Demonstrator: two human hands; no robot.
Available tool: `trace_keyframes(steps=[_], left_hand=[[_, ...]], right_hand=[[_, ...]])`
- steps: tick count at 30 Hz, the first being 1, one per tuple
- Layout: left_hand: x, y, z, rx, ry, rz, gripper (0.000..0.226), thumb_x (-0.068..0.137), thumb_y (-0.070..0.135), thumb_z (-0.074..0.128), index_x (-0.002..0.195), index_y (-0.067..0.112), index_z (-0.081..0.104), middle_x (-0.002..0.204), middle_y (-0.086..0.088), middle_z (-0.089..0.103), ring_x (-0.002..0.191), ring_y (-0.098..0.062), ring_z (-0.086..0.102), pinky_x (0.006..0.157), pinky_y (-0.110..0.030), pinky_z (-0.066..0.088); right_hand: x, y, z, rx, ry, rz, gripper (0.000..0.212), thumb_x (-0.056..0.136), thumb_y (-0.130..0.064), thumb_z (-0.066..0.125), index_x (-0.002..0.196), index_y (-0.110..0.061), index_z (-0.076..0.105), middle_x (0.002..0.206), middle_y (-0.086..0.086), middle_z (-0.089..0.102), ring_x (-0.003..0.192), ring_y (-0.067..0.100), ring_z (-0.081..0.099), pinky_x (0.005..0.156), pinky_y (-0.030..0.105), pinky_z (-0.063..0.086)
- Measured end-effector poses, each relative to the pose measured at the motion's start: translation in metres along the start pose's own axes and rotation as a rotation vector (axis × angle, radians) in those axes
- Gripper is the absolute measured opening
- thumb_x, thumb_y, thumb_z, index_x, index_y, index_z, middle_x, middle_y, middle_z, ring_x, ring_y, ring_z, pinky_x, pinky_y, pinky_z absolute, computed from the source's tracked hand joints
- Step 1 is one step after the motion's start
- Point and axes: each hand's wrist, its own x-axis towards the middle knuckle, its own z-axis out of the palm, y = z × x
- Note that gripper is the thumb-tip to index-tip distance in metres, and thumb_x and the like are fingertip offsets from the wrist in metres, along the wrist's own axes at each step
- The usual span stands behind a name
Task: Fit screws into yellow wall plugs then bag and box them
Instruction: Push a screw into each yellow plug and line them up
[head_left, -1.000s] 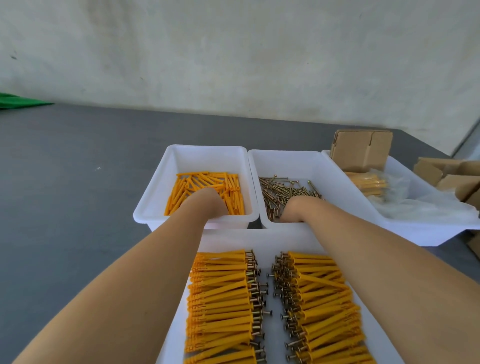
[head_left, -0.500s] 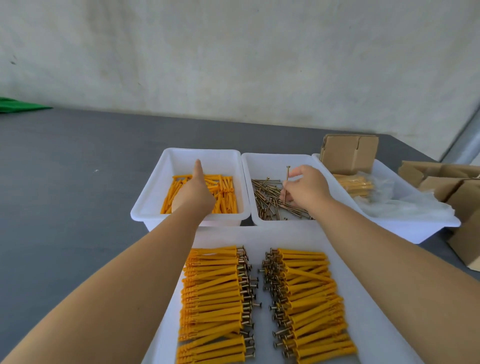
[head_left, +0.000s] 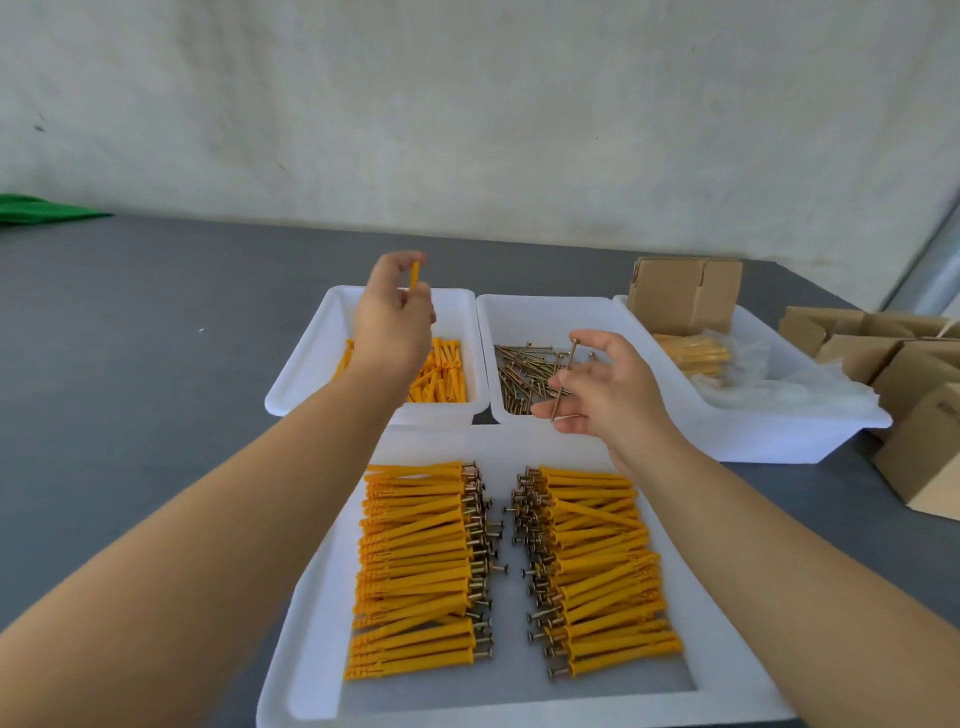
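Observation:
My left hand (head_left: 392, 322) is raised above the bin of loose yellow plugs (head_left: 441, 371) and pinches one yellow plug (head_left: 414, 274) upright between its fingertips. My right hand (head_left: 608, 397) hovers over the front of the screw bin (head_left: 524, 374) and pinches a long brass screw (head_left: 565, 379), head up. In the near white tray (head_left: 311, 613) lie two rows of finished plugs with screws in them, one row on the left (head_left: 415, 566) and one on the right (head_left: 602, 571), screw heads facing the middle.
A third white bin (head_left: 769, 436) at right holds an open cardboard box (head_left: 683, 296), bagged plugs (head_left: 696, 353) and clear plastic bags. More cardboard boxes (head_left: 914, 395) stand at the far right on the grey table. Green cloth (head_left: 41, 208) lies far left.
Both hands have lifted out of their bins, the left with a plug and the right with a screw. The left hand rose higher; the right drew back toward me.

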Motion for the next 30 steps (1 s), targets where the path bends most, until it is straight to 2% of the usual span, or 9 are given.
trace_keyframes(steps=[3, 8, 12, 15, 17, 19, 23, 27, 30], left_hand=[[-0.027, 0.01, 0.002, -0.334, -0.111, -0.239, 0.023, 0.104, 0.018, 0.04, 0.112, 0.028, 0.06, 0.075, -0.003, 0.048, 0.043, -0.01, 0.031, 0.04, -0.022, 0.027], [-0.065, -0.006, 0.011, -0.399, -0.198, -0.36, 0.04, 0.097, -0.001, 0.035, 0.117, 0.02, 0.063, 0.071, -0.002, 0.044, 0.052, -0.011, 0.039, 0.045, -0.024, 0.032], [-0.075, -0.015, 0.008, -0.262, -0.29, -0.238, 0.027, 0.095, 0.004, 0.058, 0.117, 0.02, 0.064, 0.077, -0.006, 0.061, 0.061, -0.011, 0.056, 0.05, -0.025, 0.043], [-0.078, -0.017, 0.002, 0.026, -0.237, -0.017, 0.014, 0.081, 0.013, 0.079, 0.088, 0.013, 0.068, 0.075, -0.001, 0.07, 0.045, -0.01, 0.052, 0.043, -0.02, 0.039], [-0.079, -0.019, 0.004, 0.146, -0.262, 0.051, 0.016, 0.076, 0.017, 0.084, 0.074, 0.013, 0.069, 0.064, 0.007, 0.068, 0.041, -0.009, 0.05, 0.042, -0.019, 0.04], [-0.081, -0.019, 0.007, 0.171, -0.311, 0.065, 0.013, 0.077, 0.017, 0.084, 0.072, 0.015, 0.072, 0.056, 0.008, 0.065, 0.044, -0.007, 0.055, 0.047, -0.019, 0.046], [-0.081, -0.018, 0.011, -0.074, -0.33, -0.008, 0.003, 0.088, 0.004, 0.071, 0.089, 0.007, 0.072, 0.076, -0.007, 0.074, 0.07, -0.016, 0.072, 0.064, -0.025, 0.058], [-0.079, -0.019, 0.008, -0.097, -0.319, -0.045, 0.019, 0.097, -0.001, 0.054, 0.097, 0.008, 0.071, 0.077, -0.008, 0.073, 0.066, -0.014, 0.068, 0.065, -0.029, 0.06], [-0.08, -0.019, 0.008, -0.086, -0.36, -0.034, 0.022, 0.091, -0.006, 0.058, 0.091, 0.01, 0.073, 0.076, -0.002, 0.073, 0.073, -0.018, 0.073, 0.068, -0.029, 0.06]], right_hand=[[-0.007, 0.006, 0.004, -0.015, -0.042, -0.055, 0.043, 0.096, 0.001, 0.056, 0.127, -0.027, 0.049, 0.083, 0.005, 0.07, 0.066, 0.028, 0.075, 0.048, 0.025, 0.054], [-0.022, 0.016, 0.011, -0.145, -0.22, -0.141, 0.045, 0.095, -0.001, 0.056, 0.128, -0.031, 0.05, 0.083, 0.003, 0.071, 0.064, 0.029, 0.074, 0.049, 0.027, 0.054], [-0.026, 0.016, 0.012, -0.197, -0.204, -0.238, 0.043, 0.096, -0.003, 0.057, 0.128, -0.031, 0.049, 0.084, -0.005, 0.071, 0.061, 0.024, 0.073, 0.051, 0.027, 0.056], [-0.027, 0.013, 0.009, -0.201, -0.07, -0.348, 0.042, 0.096, -0.004, 0.057, 0.127, -0.031, 0.049, 0.09, -0.009, 0.07, 0.06, 0.019, 0.073, 0.053, 0.025, 0.056], [-0.027, 0.011, 0.006, -0.179, -0.022, -0.386, 0.042, 0.097, -0.004, 0.055, 0.127, -0.031, 0.048, 0.093, -0.008, 0.071, 0.06, 0.018, 0.073, 0.054, 0.023, 0.056], [-0.027, 0.012, 0.005, -0.199, -0.046, -0.384, 0.042, 0.096, -0.003, 0.056, 0.128, -0.03, 0.048, 0.094, -0.007, 0.072, 0.062, 0.017, 0.073, 0.055, 0.022, 0.055], [-0.028, 0.017, 0.005, -0.33, -0.167, -0.334, 0.043, 0.094, -0.002, 0.06, 0.126, -0.029, 0.05, 0.084, -0.005, 0.075, 0.073, 0.01, 0.074, 0.062, 0.025, 0.058], [-0.028, 0.019, 0.007, -0.337, -0.26, -0.265, 0.042, 0.094, -0.003, 0.061, 0.124, -0.031, 0.049, 0.084, -0.004, 0.076, 0.072, 0.013, 0.075, 0.061, 0.026, 0.058], [-0.028, 0.019, 0.011, -0.298, -0.281, -0.233, 0.043, 0.093, -0.005, 0.062, 0.123, -0.032, 0.048, 0.085, -0.003, 0.076, 0.071, 0.017, 0.075, 0.062, 0.029, 0.061]])
